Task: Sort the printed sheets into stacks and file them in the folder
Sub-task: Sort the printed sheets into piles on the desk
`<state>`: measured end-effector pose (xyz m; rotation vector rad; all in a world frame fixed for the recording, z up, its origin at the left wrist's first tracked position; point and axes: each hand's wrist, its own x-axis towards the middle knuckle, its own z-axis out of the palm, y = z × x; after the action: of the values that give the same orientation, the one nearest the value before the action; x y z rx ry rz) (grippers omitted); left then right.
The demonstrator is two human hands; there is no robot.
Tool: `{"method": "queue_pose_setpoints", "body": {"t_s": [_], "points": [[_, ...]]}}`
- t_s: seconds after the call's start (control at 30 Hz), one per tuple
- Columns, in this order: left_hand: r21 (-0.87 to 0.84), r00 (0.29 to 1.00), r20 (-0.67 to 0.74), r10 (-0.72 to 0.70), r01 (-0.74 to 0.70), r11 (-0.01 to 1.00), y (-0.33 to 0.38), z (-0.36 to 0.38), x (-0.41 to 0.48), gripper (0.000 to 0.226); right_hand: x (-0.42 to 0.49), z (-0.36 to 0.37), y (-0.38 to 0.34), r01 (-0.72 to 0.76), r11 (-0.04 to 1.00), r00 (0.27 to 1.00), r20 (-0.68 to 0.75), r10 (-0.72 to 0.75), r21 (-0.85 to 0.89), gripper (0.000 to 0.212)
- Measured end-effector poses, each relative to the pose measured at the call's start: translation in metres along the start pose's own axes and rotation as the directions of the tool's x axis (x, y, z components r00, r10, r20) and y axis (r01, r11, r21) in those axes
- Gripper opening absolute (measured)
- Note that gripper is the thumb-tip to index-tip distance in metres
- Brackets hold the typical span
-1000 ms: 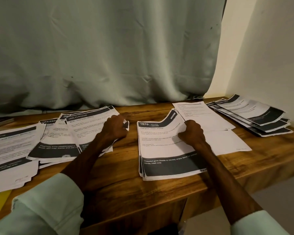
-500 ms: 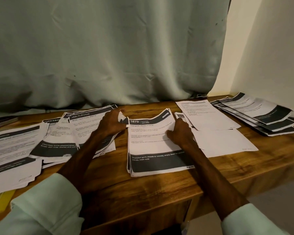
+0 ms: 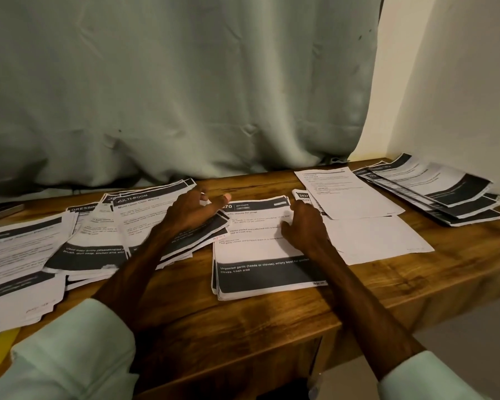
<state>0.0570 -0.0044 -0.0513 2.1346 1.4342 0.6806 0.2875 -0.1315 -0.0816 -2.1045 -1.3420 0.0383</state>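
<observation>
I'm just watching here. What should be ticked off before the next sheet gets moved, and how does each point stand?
1. Left hand free: ok, fingers spread, holding nothing.
2. Right hand on kitchen stack: ok, resting on it; any pinch, cannot tell.
3. Kitchen stack squared: ok, edges roughly aligned.
4. Multi-room stack squared: not ok, sheets fanned out.
5. Folder at hand: cannot tell, none plainly visible.
</observation>
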Motion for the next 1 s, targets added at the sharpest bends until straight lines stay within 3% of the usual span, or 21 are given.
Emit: {"method": "queue_pose_setpoints", "body": {"t_s": [0.1,0.2,0.3,0.4,0.63,0.83,1.0], "points": [[-0.040,0.998,-0.010,0.068,-0.068,0.997,0.005,0.004,-0.003,0.087,0.004,-0.006,0.002,-0.002,0.999,0.999,-0.038,0.003,0.051,0.052],[-0.098,0.981,-0.026,0.194,-0.196,0.976,0.017,0.017,-0.010,0.049,0.014,-0.025,0.013,-0.072,0.991,0.993,-0.083,0.081,0.109,0.041],[-0.050,0.943,0.006,0.334,-0.333,0.942,0.033,0.034,-0.013,0.023,0.027,-0.048,0.041,-0.107,0.990,0.987,-0.106,0.117,0.095,0.033],[-0.015,0.887,0.088,0.454,-0.454,0.891,0.054,0.057,-0.012,0.019,0.040,-0.064,0.070,-0.138,0.990,0.983,-0.118,0.140,0.030,0.039],[0.063,0.884,0.159,0.439,-0.453,0.889,0.109,0.101,-0.006,0.018,0.056,-0.051,0.095,-0.165,0.972,0.984,0.045,0.175,-0.167,0.058],[0.081,0.864,0.235,0.444,-0.473,0.877,0.113,0.126,-0.001,0.016,0.051,-0.040,0.085,-0.042,0.925,0.999,-0.011,0.041,-0.378,0.033],[0.068,0.869,0.194,0.454,-0.474,0.878,0.104,0.134,-0.002,0.019,0.048,-0.035,0.080,-0.005,0.901,1.000,-0.011,0.000,-0.433,0.030]]}}
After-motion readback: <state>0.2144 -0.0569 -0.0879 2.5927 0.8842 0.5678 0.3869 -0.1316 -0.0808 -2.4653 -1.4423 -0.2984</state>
